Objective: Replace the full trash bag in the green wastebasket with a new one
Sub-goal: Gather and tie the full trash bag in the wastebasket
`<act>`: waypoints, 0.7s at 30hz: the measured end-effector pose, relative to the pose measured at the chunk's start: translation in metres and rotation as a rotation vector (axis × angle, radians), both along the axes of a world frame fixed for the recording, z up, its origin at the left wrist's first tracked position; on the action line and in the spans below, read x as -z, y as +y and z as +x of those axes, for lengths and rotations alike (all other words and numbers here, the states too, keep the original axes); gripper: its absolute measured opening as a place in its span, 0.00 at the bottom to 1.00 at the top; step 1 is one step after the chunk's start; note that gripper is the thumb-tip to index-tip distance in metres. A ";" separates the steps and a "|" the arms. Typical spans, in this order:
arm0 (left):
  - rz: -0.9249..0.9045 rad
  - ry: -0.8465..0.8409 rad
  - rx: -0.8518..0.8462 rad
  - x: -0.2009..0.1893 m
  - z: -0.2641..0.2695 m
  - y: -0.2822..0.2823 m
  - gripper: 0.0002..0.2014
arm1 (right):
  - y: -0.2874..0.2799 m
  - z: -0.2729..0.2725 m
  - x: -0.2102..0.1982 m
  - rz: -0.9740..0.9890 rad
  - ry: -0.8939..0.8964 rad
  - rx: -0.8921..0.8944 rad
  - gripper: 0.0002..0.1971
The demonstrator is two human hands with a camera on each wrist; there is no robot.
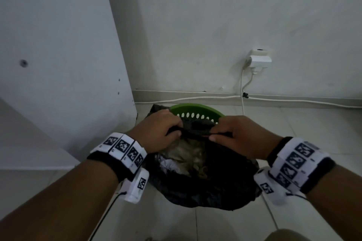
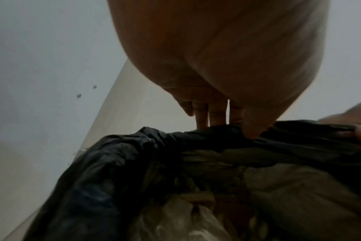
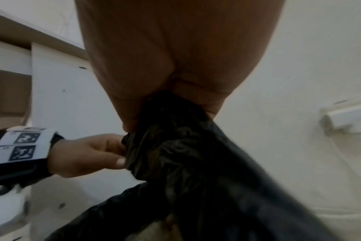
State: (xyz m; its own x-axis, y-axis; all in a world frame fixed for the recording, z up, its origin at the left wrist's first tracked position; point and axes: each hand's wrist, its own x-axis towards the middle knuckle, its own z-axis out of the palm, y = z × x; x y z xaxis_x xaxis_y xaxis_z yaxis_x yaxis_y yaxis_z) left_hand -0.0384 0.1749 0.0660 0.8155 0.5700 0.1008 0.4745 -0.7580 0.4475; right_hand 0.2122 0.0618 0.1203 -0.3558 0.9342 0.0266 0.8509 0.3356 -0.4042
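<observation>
A full black trash bag [image 1: 211,188] sits in the green wastebasket [image 1: 195,108] on the floor by the wall; only the basket's far rim shows. Crumpled pale waste [image 1: 186,154] shows through the bag's mouth. My left hand [image 1: 160,129] pinches the far edge of the bag at the left, and my right hand [image 1: 233,133] grips the same gathered edge at the right, stretching it between them. In the left wrist view, my left hand [image 2: 233,120] curls over the black bag [image 2: 134,163]. In the right wrist view, my right hand [image 3: 175,97] clamps bunched black bag [image 3: 185,154].
A white cabinet panel [image 1: 58,55] stands close on the left of the basket. A wall socket with a plug and white cable [image 1: 256,60] is on the wall behind to the right, with cable running along the skirting. Pale floor tiles [image 1: 313,123] lie around.
</observation>
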 end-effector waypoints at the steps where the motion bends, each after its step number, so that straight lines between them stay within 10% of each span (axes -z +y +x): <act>1: -0.004 0.000 -0.024 -0.001 -0.005 0.001 0.08 | -0.001 0.009 -0.005 0.012 -0.023 0.017 0.09; 7: -0.031 -0.271 -0.181 -0.014 0.001 -0.020 0.09 | 0.006 0.019 -0.010 0.133 -0.271 0.303 0.16; 11: 0.056 -0.403 -0.228 -0.032 0.024 -0.041 0.06 | 0.004 -0.027 -0.008 0.128 0.056 0.268 0.27; 18: -0.178 -0.214 -0.234 -0.040 -0.006 -0.041 0.22 | -0.001 -0.017 -0.033 0.081 0.383 0.242 0.04; 21: -0.254 -0.181 -0.270 -0.042 -0.026 -0.031 0.11 | -0.005 0.017 -0.048 -0.022 0.342 0.248 0.05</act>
